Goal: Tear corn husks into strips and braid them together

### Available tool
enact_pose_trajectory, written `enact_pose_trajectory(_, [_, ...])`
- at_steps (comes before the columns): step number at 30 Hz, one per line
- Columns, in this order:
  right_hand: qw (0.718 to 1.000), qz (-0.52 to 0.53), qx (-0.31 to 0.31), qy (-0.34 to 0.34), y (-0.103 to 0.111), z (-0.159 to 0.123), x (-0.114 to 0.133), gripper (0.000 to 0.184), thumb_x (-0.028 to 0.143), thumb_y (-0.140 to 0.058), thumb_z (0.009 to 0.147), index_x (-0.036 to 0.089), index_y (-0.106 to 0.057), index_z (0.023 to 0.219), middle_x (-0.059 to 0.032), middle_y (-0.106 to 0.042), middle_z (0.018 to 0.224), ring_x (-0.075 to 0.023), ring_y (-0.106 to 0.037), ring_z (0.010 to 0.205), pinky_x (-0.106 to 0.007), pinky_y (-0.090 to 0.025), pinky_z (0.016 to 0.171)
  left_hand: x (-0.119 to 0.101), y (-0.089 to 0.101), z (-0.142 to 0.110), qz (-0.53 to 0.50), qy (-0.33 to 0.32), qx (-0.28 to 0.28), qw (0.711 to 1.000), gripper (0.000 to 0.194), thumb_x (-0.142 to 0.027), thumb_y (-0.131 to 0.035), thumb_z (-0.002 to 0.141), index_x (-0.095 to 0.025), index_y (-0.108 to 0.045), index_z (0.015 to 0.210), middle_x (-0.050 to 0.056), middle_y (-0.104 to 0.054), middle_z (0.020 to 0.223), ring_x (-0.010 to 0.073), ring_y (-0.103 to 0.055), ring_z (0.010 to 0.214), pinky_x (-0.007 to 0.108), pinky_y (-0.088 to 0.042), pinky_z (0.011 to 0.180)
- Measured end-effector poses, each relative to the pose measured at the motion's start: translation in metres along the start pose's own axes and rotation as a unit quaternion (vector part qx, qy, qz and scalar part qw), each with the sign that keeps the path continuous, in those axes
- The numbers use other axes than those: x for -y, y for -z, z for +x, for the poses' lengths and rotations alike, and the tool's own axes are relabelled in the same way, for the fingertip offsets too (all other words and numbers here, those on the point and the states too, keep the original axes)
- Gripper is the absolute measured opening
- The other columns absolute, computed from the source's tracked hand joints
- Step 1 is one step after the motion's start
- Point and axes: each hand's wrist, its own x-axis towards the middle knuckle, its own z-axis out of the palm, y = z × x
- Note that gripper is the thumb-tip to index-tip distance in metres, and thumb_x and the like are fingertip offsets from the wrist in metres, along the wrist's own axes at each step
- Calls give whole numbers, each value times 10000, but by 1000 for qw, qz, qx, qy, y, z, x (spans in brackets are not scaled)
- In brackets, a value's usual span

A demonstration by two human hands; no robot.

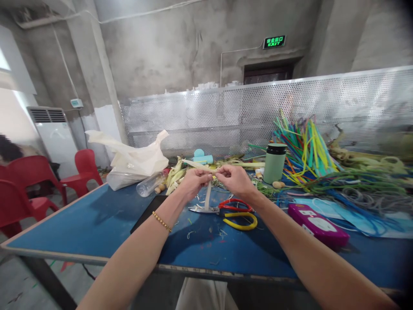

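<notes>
The person's two bare forearms (132,256) are nearest, the left one with a gold beaded bracelet (161,221). The left hand (196,181) and the right hand (235,177) almost meet above the blue table (93,224); their fingertips are pinched narrow on a pale flat strip (208,197), whose one end hangs down toward the red-and-yellow-handled scissors (238,214).

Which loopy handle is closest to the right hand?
The red handle, just below the right hand in the picture. The yellow handle lies farther from that hand, nearer the blue table's front edge.
</notes>
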Motion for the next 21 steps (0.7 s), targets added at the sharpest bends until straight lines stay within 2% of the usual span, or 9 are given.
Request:
enact_pose_trajectory(5, [999,-36,6,7,2,-2,7,155,253,-566,768,139,-656,715,-25,-641,627,-129,-540,578,-240,-388,579,0,-1,0,-27,3,-9,1000,164,-160,-803,554,-78,-667,593,20,-558,560,69,-439,528,256,-302,541])
enact_pose_trajectory(9, [997,-70,8,19,5,-3,10,139,236,-566,787,147,-660,737,-31,-656,668,-132,-549,610,-243,-390,617,0,1,0,-44,14,-2,999,148,-163,-787,598,-73,-672,620,18,-561,540,65,-453,506,238,-326,522])
enact_pose_trajectory(12, [991,-105,-67,49,6,-3,10,144,241,-557,800,144,-664,805,-69,-678,803,-149,-572,701,-252,-397,670,2,4,2,-82,35,-24,996,140,-92,-779,590,-61,-685,690,27,-601,601,60,-495,523,216,-365,533])
enact_pose_trajectory(14, [984,-126,-112,63,6,-3,10,175,270,-537,821,144,-654,792,-78,-668,812,-154,-565,716,-257,-387,677,4,5,4,-108,52,-46,992,163,-46,-768,589,-54,-685,730,41,-631,656,57,-523,544,202,-386,546])
enact_pose_trajectory(16, [986,-140,-71,57,4,-5,11,241,314,-522,834,155,-628,687,-45,-627,677,-140,-521,628,-255,-353,622,5,5,5,-124,64,-60,988,171,-27,-761,595,-52,-679,743,48,-645,681,57,-537,551,196,-399,553])
enact_pose_trajectory(19, [985,-154,69,44,-2,-7,11,314,288,-525,803,167,-530,513,14,-474,489,-108,-395,505,-257,-271,544,6,3,5,-134,67,-59,987,180,-34,-771,589,-58,-669,734,38,-644,666,59,-536,537,204,-415,564])
enact_pose_trajectory(21, [983,-152,94,38,-6,-8,11,292,225,-513,772,165,-500,487,24,-427,477,-99,-352,500,-256,-249,538,6,2,3,-134,65,-53,987,199,-57,-788,579,-66,-666,737,20,-628,636,56,-523,522,206,-407,557])
